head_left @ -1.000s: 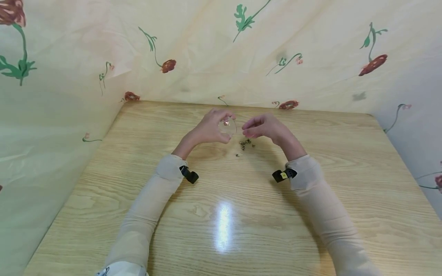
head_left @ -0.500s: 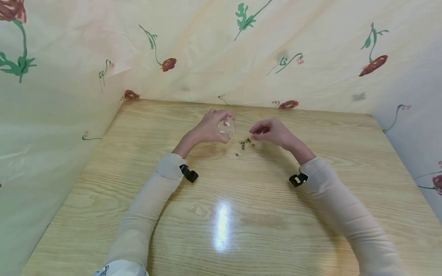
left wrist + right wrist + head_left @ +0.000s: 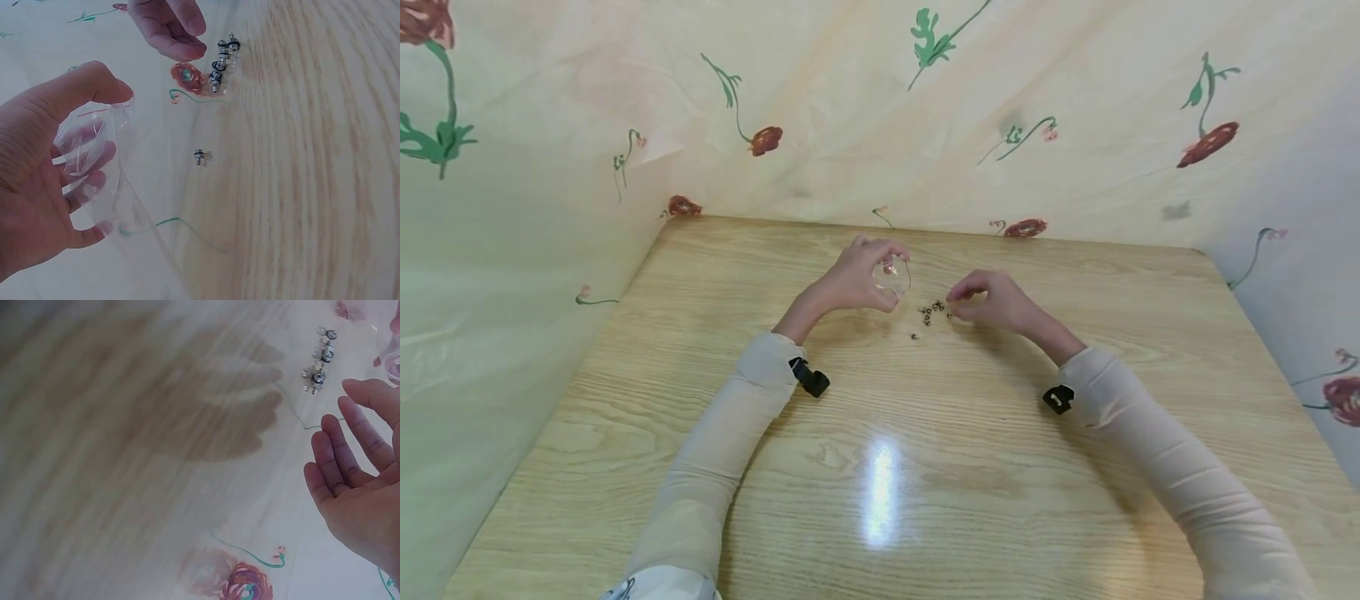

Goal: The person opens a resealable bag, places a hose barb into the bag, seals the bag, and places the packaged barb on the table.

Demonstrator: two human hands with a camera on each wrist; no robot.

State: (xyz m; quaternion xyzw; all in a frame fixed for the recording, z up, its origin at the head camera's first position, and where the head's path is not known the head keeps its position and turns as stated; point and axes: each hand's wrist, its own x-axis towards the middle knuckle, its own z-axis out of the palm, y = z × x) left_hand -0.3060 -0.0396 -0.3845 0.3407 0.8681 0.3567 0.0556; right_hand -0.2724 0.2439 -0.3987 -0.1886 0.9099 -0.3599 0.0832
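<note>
My left hand (image 3: 852,277) holds a clear plastic zip bag (image 3: 112,140) with a red line near its mouth. Thumb and fingers curve around the bag's top, and the fingers show through the film. Right of the bag, my right hand (image 3: 996,302) hovers low over the table, thumb and index finger apart. Its fingers are loosely bent, with nothing visible between them in the right wrist view. Just left of its fingertips lies a cluster of small metal screw-like fittings (image 3: 223,59) with black rings. One single fitting (image 3: 199,157) lies apart, nearer the body.
A wood-grain table (image 3: 820,467) spreads under both arms. Behind it and at its sides hangs a pale sheet (image 3: 850,108) printed with red flowers. Black straps (image 3: 809,377) circle both wrists over the sleeves.
My right hand has moved from beside the bag's mouth to the right and down toward the table by the fittings. The left hand and bag have stayed in place.
</note>
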